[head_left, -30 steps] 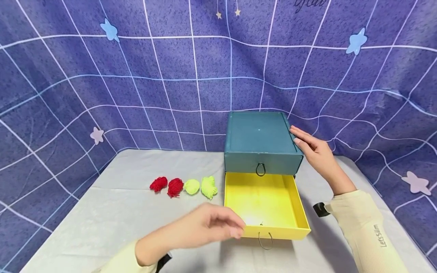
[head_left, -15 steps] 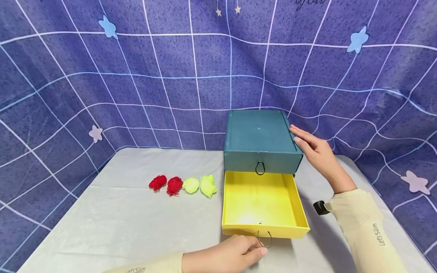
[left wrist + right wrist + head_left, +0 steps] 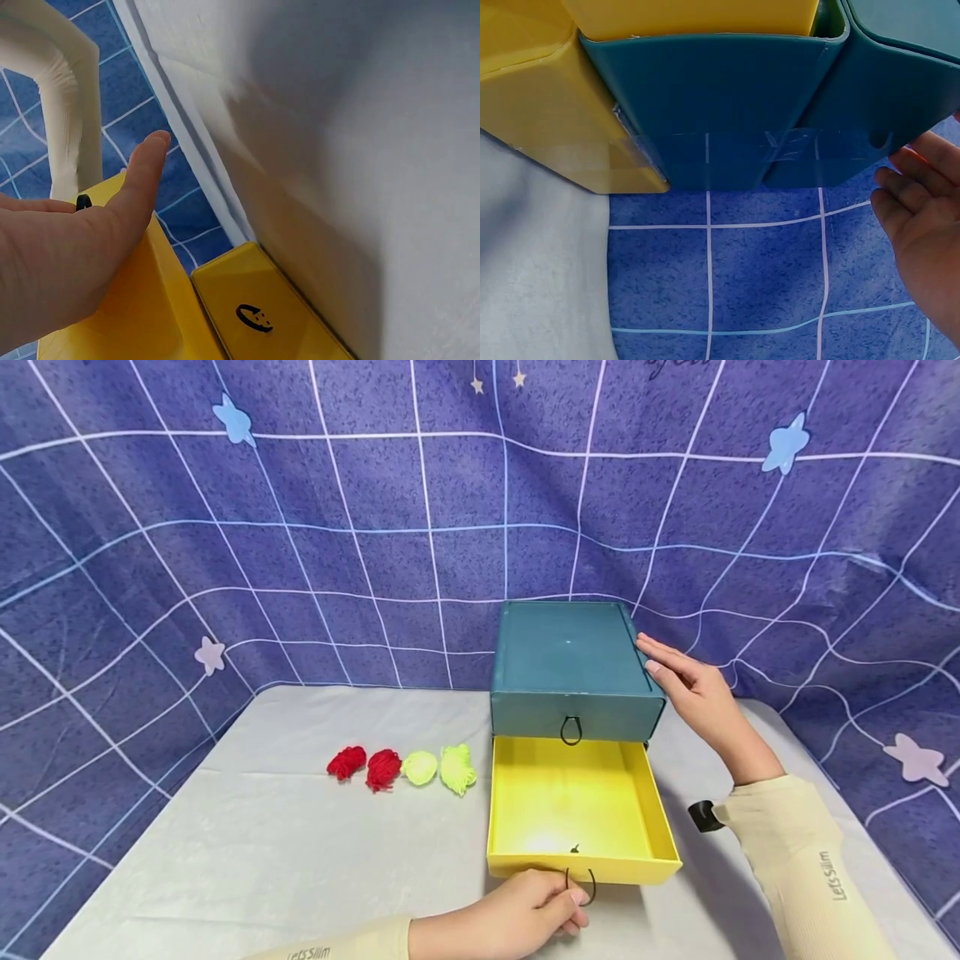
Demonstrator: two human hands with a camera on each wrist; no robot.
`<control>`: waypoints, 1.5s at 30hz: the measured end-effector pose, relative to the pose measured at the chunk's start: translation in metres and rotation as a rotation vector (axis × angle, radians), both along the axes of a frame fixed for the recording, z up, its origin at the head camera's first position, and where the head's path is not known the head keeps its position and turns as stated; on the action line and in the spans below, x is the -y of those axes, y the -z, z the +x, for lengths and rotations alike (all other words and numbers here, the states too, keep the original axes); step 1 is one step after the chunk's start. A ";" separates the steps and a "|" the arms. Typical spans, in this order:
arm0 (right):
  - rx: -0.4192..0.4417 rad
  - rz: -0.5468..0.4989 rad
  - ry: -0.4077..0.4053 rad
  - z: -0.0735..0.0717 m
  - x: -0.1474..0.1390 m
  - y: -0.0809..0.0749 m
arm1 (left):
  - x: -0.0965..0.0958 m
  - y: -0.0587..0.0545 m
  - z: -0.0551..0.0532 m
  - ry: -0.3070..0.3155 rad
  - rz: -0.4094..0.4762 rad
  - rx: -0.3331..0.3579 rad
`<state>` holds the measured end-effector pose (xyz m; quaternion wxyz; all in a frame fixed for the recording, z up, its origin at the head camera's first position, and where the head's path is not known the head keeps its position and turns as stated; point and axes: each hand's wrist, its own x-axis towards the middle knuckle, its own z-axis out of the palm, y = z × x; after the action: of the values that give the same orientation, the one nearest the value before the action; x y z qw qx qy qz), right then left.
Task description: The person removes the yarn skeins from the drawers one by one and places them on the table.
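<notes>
A yellow drawer (image 3: 570, 802) stands pulled out below a teal drawer unit (image 3: 566, 647). In the head view, my left hand (image 3: 517, 910) holds the thin black loop handle (image 3: 592, 887) on the drawer's front, thumb and fingers about it. The left wrist view shows part of the loop (image 3: 83, 201) behind that hand (image 3: 67, 255); the other fingertips are hidden. My right hand (image 3: 697, 702) rests, fingers extended, against the unit's right side near the top. In the right wrist view its fingers (image 3: 922, 172) touch the teal wall (image 3: 877, 112).
Two red yarn bundles (image 3: 384, 769) and two yellow-green ones (image 3: 457, 768) lie in a row left of the unit on the white-covered table (image 3: 300, 860). A yellow lower drawer front (image 3: 251, 300) shows beneath the drawer. A blue-purple grid curtain (image 3: 375, 527) hangs behind.
My left hand has moved right and down from the drawer's front left corner to the loop handle and now holds it. My right hand stays in place. The drawer looks nearly unmoved.
</notes>
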<state>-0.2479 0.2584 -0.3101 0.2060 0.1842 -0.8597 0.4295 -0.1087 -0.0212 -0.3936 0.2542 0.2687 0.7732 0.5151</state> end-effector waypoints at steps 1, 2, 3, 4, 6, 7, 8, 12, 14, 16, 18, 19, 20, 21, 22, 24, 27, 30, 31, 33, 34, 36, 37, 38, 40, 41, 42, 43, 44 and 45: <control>-0.003 0.001 -0.003 0.000 0.000 0.000 | 0.000 0.000 0.000 -0.004 0.011 0.009; -0.004 0.003 -0.006 0.000 0.000 0.000 | -0.001 0.000 0.000 -0.010 0.024 0.018; -0.005 0.003 -0.007 0.000 0.000 0.000 | -0.002 0.000 0.000 -0.018 0.040 0.032; -0.005 0.005 -0.005 0.000 0.000 0.000 | -0.002 0.000 0.000 -0.029 0.056 0.046; -0.001 0.007 0.005 0.000 -0.001 0.000 | -0.005 0.000 0.000 -0.060 0.096 0.088; 0.001 0.009 0.008 -0.001 -0.001 0.001 | -0.006 0.000 -0.001 -0.077 0.117 0.114; 0.003 0.008 0.012 -0.001 -0.001 0.001 | -0.007 -0.001 -0.001 -0.097 0.139 0.148; -0.001 0.010 0.021 -0.002 -0.002 0.003 | -0.010 0.000 -0.006 -0.159 0.222 0.288; -0.010 0.014 0.022 -0.002 -0.002 0.003 | -0.010 0.000 -0.009 -0.167 0.266 0.345; -0.012 0.014 0.024 -0.002 -0.003 0.003 | -0.010 0.001 -0.012 -0.159 0.314 0.385; -0.009 0.013 0.026 -0.001 -0.003 0.003 | -0.010 0.001 -0.015 -0.147 0.364 0.422; -0.008 0.012 0.024 -0.001 -0.003 0.003 | -0.010 0.001 -0.016 -0.142 0.388 0.438; -0.003 0.009 0.024 -0.001 -0.003 0.003 | -0.010 0.001 -0.017 -0.140 0.410 0.452; -0.001 0.008 0.022 -0.001 -0.003 0.003 | -0.010 0.000 -0.018 -0.141 0.430 0.464; 0.000 0.008 0.020 -0.001 -0.003 0.003 | -0.010 0.000 -0.019 -0.145 0.447 0.473; 0.000 0.010 0.018 -0.001 -0.002 0.004 | -0.011 -0.001 -0.020 -0.157 0.471 0.488; -0.003 0.011 0.013 -0.001 -0.002 0.003 | -0.013 -0.002 -0.023 -0.185 0.490 0.505; -0.008 0.007 0.010 -0.002 -0.001 0.003 | -0.016 -0.002 -0.028 -0.210 0.494 0.512; -0.014 0.007 0.007 -0.001 -0.001 0.003 | -0.017 -0.003 -0.030 -0.220 0.496 0.514; -0.022 0.007 0.008 -0.002 -0.001 0.003 | -0.019 -0.005 -0.034 -0.234 0.497 0.515; -0.029 0.008 0.006 -0.002 -0.001 0.003 | -0.020 -0.006 -0.036 -0.239 0.495 0.514; -0.038 0.006 0.001 -0.002 -0.001 0.003 | -0.022 -0.008 -0.041 -0.252 0.495 0.514; -0.042 0.007 -0.001 -0.002 -0.001 0.003 | -0.023 -0.009 -0.043 -0.258 0.495 0.517; -0.043 0.006 -0.001 -0.003 -0.001 0.003 | -0.024 -0.010 -0.046 -0.262 0.494 0.518; -0.047 0.001 -0.007 -0.004 -0.002 0.004 | -0.026 -0.011 -0.052 -0.274 0.496 0.527; -0.044 -0.001 -0.005 -0.004 -0.002 0.004 | -0.027 -0.011 -0.055 -0.280 0.498 0.529; -0.044 -0.004 -0.005 -0.004 -0.002 0.004 | -0.028 -0.012 -0.058 -0.285 0.500 0.531; -0.047 -0.002 -0.006 -0.005 -0.003 0.005 | -0.029 -0.012 -0.060 -0.289 0.502 0.534; -0.048 -0.003 -0.006 -0.005 -0.003 0.005 | -0.030 -0.012 -0.063 -0.291 0.504 0.536; -0.048 -0.005 -0.006 -0.005 -0.002 0.005 | -0.030 -0.012 -0.066 -0.291 0.507 0.538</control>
<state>-0.2530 0.2608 -0.3152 0.2258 0.1964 -0.8530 0.4276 -0.1745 0.0091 -0.3814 0.2976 0.0658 0.5571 0.7725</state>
